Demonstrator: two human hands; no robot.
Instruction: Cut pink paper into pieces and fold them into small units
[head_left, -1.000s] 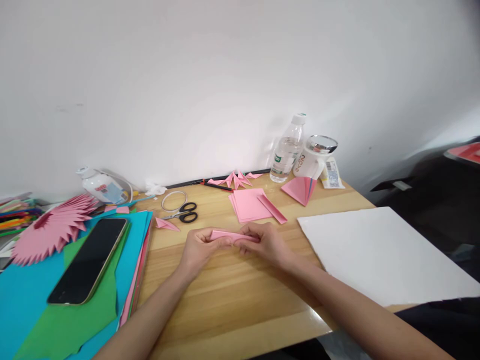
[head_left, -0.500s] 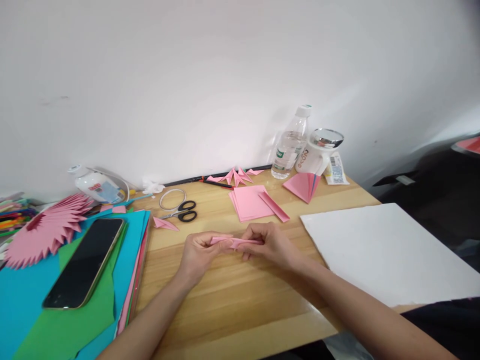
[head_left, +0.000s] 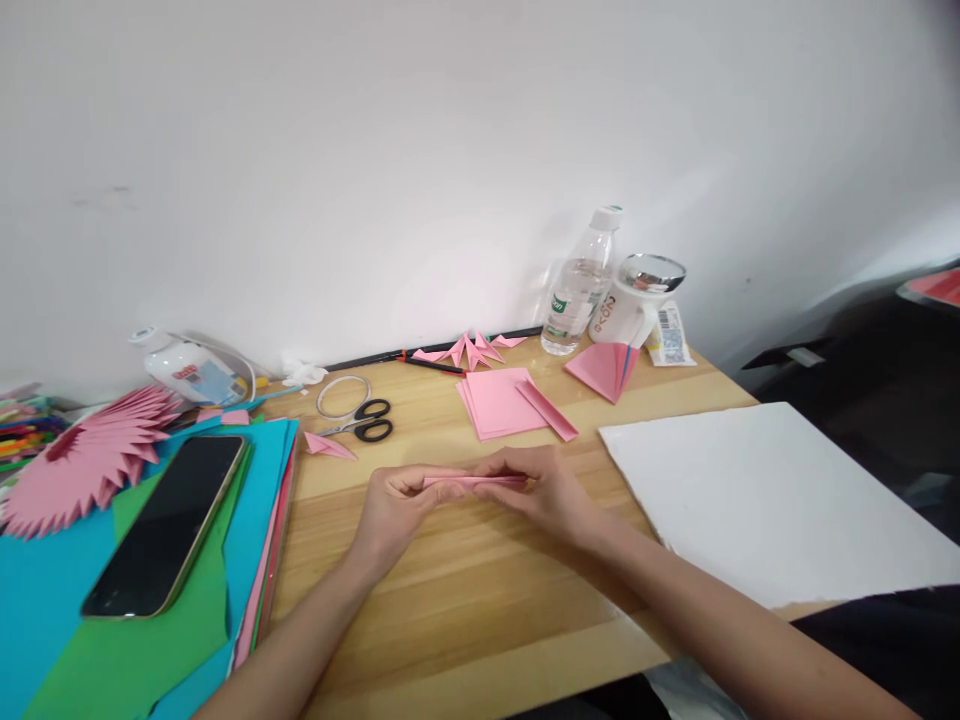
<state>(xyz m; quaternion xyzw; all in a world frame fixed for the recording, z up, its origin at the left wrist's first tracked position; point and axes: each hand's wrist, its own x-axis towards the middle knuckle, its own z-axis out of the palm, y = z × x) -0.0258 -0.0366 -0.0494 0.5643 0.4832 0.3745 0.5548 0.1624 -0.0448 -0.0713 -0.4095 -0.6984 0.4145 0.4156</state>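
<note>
Toward the left edge of the table (head_left: 420,620), a smartphone (head_left: 166,525) is laid on green paper (head_left: 172,645). Scissors (head_left: 361,421) are set nearer the back edge. Between back and front edges, a folded pink paper strip (head_left: 476,479) is pinched by the left hand (head_left: 394,515) and right hand (head_left: 551,490). Behind it, pink paper squares (head_left: 496,408) are stacked; by the right edge, a white sheet (head_left: 780,505) is laid.

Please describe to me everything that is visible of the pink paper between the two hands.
The pink paper looks thin and folded, seen nearly edge-on as a narrow strip, roughly level from left to right. The left hand pinches its left part and the right hand its right part, over the wooden table. The hands hide much of it, so its full shape cannot be told.
</note>
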